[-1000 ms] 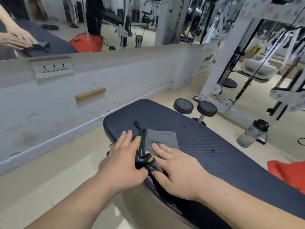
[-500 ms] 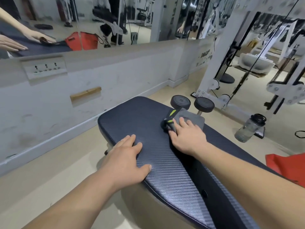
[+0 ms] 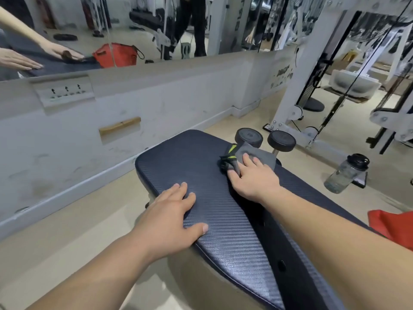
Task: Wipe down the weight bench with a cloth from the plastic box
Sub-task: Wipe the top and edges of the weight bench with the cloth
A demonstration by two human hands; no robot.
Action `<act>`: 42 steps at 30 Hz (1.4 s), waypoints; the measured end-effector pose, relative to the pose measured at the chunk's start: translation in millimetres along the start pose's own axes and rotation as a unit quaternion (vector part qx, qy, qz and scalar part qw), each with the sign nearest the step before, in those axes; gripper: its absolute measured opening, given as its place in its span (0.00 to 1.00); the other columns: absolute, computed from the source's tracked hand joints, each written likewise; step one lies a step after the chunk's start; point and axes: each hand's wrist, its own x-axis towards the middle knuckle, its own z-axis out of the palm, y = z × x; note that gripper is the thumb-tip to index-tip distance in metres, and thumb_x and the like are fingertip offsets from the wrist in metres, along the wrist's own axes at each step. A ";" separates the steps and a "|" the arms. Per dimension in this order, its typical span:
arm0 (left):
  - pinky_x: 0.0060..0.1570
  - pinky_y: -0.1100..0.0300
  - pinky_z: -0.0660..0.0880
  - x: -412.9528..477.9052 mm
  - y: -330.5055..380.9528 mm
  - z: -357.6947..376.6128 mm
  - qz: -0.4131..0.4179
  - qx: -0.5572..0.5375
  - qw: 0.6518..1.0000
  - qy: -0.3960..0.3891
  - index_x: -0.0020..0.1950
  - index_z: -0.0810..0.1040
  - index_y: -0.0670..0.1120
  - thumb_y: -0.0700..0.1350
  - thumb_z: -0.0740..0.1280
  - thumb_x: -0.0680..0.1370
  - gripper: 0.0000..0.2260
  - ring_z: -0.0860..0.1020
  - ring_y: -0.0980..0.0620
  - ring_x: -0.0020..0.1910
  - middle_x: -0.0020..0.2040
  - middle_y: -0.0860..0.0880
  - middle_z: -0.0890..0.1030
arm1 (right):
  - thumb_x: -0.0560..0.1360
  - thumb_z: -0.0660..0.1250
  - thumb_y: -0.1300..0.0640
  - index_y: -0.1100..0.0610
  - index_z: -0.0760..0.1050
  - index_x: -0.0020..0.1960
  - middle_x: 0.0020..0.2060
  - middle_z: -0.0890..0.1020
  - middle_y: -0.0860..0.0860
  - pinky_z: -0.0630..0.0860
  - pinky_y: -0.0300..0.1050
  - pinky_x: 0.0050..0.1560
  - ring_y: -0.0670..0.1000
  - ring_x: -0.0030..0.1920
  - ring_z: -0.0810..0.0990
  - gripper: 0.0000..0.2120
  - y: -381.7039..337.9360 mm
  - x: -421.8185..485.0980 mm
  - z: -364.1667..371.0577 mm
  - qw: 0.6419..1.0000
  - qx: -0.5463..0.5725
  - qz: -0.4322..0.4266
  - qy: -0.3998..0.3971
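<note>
A dark blue padded weight bench (image 3: 192, 162) runs from the centre to the lower right. A grey cloth (image 3: 257, 155) with a black and yellow-green bunched edge lies at the bench's far right edge. My right hand (image 3: 252, 177) presses flat on the cloth with straight fingers. My left hand (image 3: 172, 211) rests flat on the near left edge of the bench pad, fingers spread. The plastic box is not in view.
Two dumbbell heads (image 3: 281, 140) stand just beyond the cloth. A clear water bottle (image 3: 345, 174) stands on the floor to the right, a red bag (image 3: 393, 224) near the bench's right side. A white wall with a mirror is left; a white cable machine (image 3: 297, 70) is behind.
Over the last second my right hand slid the cloth from the near left of the pad across to its far right edge. My left hand let go of the cloth and stays flat on the pad.
</note>
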 end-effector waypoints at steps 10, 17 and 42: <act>0.71 0.61 0.66 -0.7 -17.0 -13.1 -0.059 -0.123 0.981 0.136 0.71 0.77 0.47 0.39 0.62 0.77 0.22 0.71 0.52 0.73 0.77 0.53 0.70 | 0.83 0.44 0.36 0.41 0.44 0.84 0.84 0.46 0.50 0.42 0.51 0.82 0.55 0.84 0.44 0.31 -59.9 -138.3 3.4 0.977 -0.018 -0.208 -0.038; 0.69 0.64 0.63 -8.0 -24.9 -6.9 -0.046 -0.102 0.987 0.117 0.64 0.79 0.46 0.42 0.63 0.78 0.15 0.63 0.54 0.78 0.78 0.51 0.67 | 0.84 0.46 0.37 0.47 0.53 0.84 0.84 0.49 0.51 0.47 0.51 0.82 0.54 0.84 0.48 0.31 -33.9 -45.0 -4.7 0.994 -0.007 -0.106 -0.033; 0.80 0.49 0.45 3.1 36.8 8.7 0.020 0.088 0.996 -0.012 0.81 0.55 0.61 0.57 0.61 0.82 0.28 0.48 0.51 0.82 0.83 0.55 0.51 | 0.82 0.61 0.49 0.52 0.81 0.59 0.54 0.85 0.47 0.74 0.44 0.57 0.51 0.56 0.81 0.13 105.5 -177.5 -24.1 0.963 0.241 0.117 0.023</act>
